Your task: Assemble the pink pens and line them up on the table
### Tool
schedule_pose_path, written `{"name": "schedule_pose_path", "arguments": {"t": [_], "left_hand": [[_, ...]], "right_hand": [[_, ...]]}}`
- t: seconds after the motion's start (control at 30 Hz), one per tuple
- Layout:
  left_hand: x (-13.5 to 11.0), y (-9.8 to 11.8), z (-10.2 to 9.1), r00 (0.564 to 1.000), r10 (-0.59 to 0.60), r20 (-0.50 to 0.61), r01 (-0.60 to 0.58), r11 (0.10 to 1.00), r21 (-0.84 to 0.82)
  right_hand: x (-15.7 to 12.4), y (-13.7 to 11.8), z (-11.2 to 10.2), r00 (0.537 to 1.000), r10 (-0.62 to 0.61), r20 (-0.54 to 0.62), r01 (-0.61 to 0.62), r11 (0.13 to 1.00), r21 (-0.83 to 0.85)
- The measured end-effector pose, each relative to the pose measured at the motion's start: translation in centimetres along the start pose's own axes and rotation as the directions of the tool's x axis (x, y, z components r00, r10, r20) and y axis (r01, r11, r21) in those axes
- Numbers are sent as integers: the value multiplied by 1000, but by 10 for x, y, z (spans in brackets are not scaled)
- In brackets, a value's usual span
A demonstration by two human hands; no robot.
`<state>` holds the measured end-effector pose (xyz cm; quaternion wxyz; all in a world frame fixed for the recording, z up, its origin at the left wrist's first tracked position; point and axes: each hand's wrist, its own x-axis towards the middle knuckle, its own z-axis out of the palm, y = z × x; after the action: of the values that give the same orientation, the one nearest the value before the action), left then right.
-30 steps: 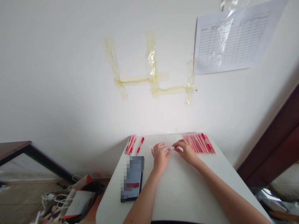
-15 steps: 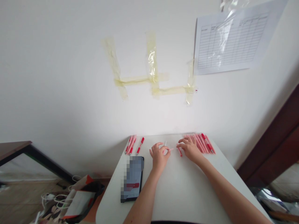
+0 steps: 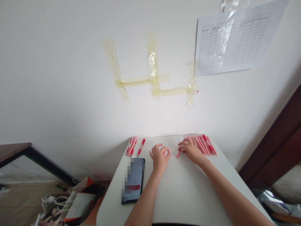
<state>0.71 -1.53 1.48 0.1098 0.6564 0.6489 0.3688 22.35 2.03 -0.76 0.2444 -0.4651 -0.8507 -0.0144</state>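
My left hand (image 3: 160,158) is closed in a pinch near the middle of the white table (image 3: 178,191). Between its thumb and forefinger is a slim pale pink piece (image 3: 171,150), apparently a pen part. A thin whitish stick (image 3: 166,144) shows just behind those fingers; whether it is held too, I cannot make out. To the right, my right hand (image 3: 190,150) has its fingers bent around a short pink pen piece (image 3: 178,154), whose end points toward my left hand. Close behind the right hand lies a row of pink and red pens (image 3: 204,145), partly covered by the fingers.
At the table's back left lie several pink and red pens (image 3: 132,146) and a separate red pen (image 3: 141,147). A phone (image 3: 134,179) rests in front of them. The wall behind carries yellowed tape (image 3: 152,62) and a printed sheet (image 3: 232,47). Bags and cables (image 3: 77,201) occupy the floor at left.
The short pink piece at my right fingertips has swung round, its near end now further left. My left hand has barely shifted, with its pale piece still pinched.
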Motion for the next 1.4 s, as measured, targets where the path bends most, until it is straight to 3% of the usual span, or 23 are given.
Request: {"name": "schedule_pose_path", "arguments": {"t": [0.43,0.97,1.4], "left_hand": [[0,-3,2,999,5,-34,-5,1000,7],[-1,0,1,999,40,-14,-40,999,-26],[0,-2,1,999,43,16,-43,998,-41]], "right_hand": [[0,-5,-6,991,73,-113,-75,997,-15],[2,-17,-8,990,-5,-141,9,1000,30],[2,-23,-5,994,55,-90,-48,995,82]]}}
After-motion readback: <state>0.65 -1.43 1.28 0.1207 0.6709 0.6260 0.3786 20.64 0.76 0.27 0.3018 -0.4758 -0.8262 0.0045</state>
